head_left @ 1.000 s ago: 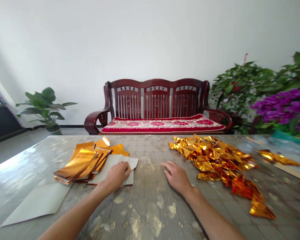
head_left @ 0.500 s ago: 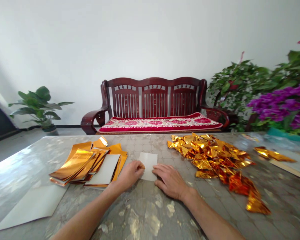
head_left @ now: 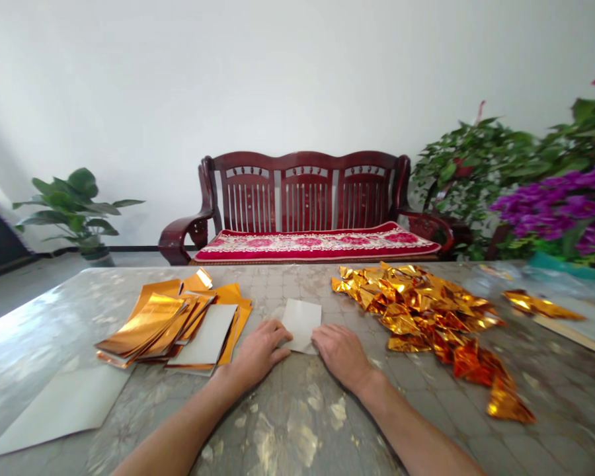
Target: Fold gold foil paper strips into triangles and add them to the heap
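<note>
A sheet of paper (head_left: 303,320), pale side up, lies on the table between my hands. My left hand (head_left: 262,346) holds its lower left edge, the thumb and fingers closed there. On the opposite side, the curled fingers of my right hand (head_left: 341,353) grip the lower right edge; their tips are partly hidden. Left of my hands is a loose stack of gold foil paper sheets (head_left: 153,316), with one pale-backed sheet (head_left: 209,336) on its right part. A heap of folded gold foil pieces (head_left: 416,304) spreads out to the right.
A large pale sheet (head_left: 62,403) lies at the table's left front. A folded gold piece (head_left: 543,305), clear plastic (head_left: 500,277) and a pale board (head_left: 582,330) are at the right. Beyond the patterned table (head_left: 297,423) stand a wooden bench (head_left: 305,192) and potted plants (head_left: 77,211).
The paper has shifted slightly right and its pale face looks less creased. My left hand has changed its hold on the left edge; my right fingers have curled in at the right edge.
</note>
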The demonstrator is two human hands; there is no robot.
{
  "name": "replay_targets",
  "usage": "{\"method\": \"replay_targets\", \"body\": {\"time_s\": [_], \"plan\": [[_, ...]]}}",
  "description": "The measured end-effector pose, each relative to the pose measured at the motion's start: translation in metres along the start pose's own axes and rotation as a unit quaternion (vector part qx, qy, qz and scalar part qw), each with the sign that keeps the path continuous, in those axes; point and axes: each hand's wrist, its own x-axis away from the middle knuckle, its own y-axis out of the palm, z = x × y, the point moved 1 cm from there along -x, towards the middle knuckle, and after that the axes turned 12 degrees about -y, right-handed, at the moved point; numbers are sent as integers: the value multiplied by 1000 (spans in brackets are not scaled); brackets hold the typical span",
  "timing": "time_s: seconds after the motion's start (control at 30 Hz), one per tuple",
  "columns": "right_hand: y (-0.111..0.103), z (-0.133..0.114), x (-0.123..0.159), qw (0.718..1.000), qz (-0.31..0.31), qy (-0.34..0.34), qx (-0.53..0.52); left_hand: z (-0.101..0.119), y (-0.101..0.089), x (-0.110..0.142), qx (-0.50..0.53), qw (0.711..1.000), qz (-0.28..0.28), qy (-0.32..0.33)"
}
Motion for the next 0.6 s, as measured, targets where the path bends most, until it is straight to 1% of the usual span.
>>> {"method": "replay_targets", "body": {"time_s": [0.1, 0.2, 0.3, 0.4, 0.5, 0.6], "plan": [[0, 2, 0, 1000, 4, 22, 4, 7, 1, 0, -32, 999, 8, 17], [-1, 4, 3, 999, 19, 40, -26, 15, 0, 0, -53, 998, 10, 13], [-5, 3, 6, 993, 64, 53, -89, 22, -3, 0, -61, 998, 13, -12], [-9, -1, 8, 986, 100, 27, -133, 27, -4, 0, -66, 997, 21, -25], [-10, -3, 8, 988, 90, 5, -125, 28, -3, 1, -61, 997, 20, -29], [-7, 0, 7, 992, 67, 23, -102, 26, -2, 1, -36, 999, 21, -32]]}}
